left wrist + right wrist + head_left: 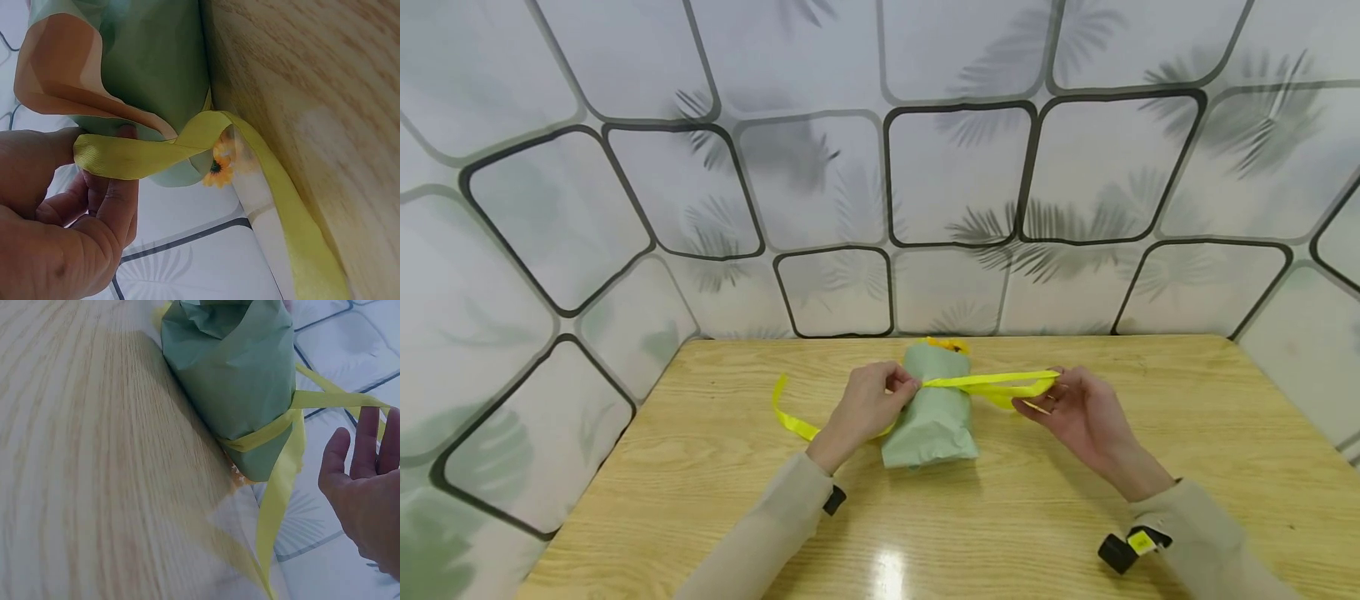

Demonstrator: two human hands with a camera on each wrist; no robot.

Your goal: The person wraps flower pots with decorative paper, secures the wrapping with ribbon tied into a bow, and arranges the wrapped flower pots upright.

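A bundle wrapped in pale green paper [931,433] lies on the table, with orange flowers [217,172] showing at its far end. A yellow ribbon [981,381] runs around its middle. My left hand [867,408] pinches the ribbon against the bundle's left side; thumb and fingers close on a fold of it in the left wrist view. To the right of the bundle, my right hand [1086,417] holds a looped stretch of ribbon at its fingertips, drawn out sideways. Another ribbon length hangs down beside the bundle in the right wrist view. The paper's brown inner side [59,62] shows at its open end.
The wooden table [715,500] reaches back to a patterned wall [955,183] close behind the bundle. A loose ribbon tail [790,421] trails across the tabletop left of the left hand. Both wrists wear dark straps with small cameras.
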